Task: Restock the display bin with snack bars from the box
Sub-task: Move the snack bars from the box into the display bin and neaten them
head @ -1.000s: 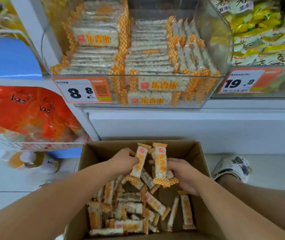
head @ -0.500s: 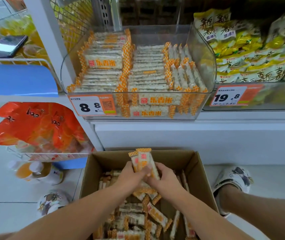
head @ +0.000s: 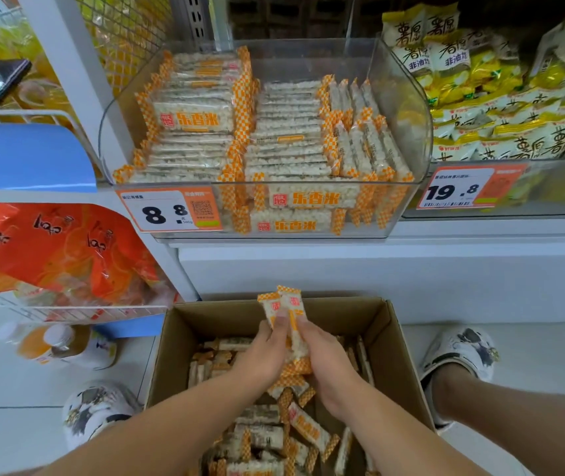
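Both hands meet over the open cardboard box (head: 391,341), which sits on the floor below the clear display bin (head: 408,108). The left hand (head: 263,355) and the right hand (head: 325,359) are pressed together around a small bundle of snack bars (head: 284,305), fingers closed on the lower halves of the bars. The bundle stands upright, its orange-checked ends sticking up above the fingertips and just over the far wall of the box. How many bars are in the bundle is hard to tell; at least two tops show.

Inside the box, under and behind the hands, more loose bars (head: 303,427) lie jumbled at all angles.

Above the box, the bin already holds neat rows of the same bars: flat stacks on its left and middle, and a row standing on edge at its right. An orange price tag (head: 169,210) reading 8.8 is fixed to the bin's front, at its left corner.

Left of the box, orange bags (head: 54,252) sit in a wire basket, with a bottle (head: 51,343) lying on the floor below. A patterned slipper (head: 459,352) shows on the floor right of the box, and another (head: 92,407) to the left.
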